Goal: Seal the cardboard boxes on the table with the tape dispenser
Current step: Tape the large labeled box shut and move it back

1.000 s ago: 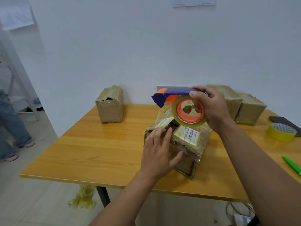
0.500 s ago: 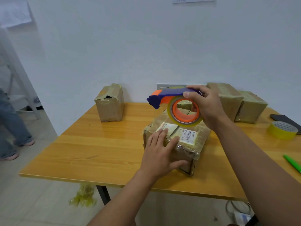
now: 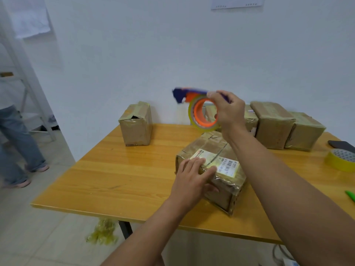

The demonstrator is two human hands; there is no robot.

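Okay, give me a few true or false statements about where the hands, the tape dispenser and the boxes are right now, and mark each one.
1. The right hand holds the tape dispenser up in the air, above the table. True.
2. The left hand rests on the labelled box nearest the camera. True.
3. The dispenser is pressed against that box's top. False: it is raised clear of it, toward the wall.
4. The loose yellow tape roll sits at the table's left edge. False: it lies at the right edge.
5. The lone box at the back left has a gap in its top. True.
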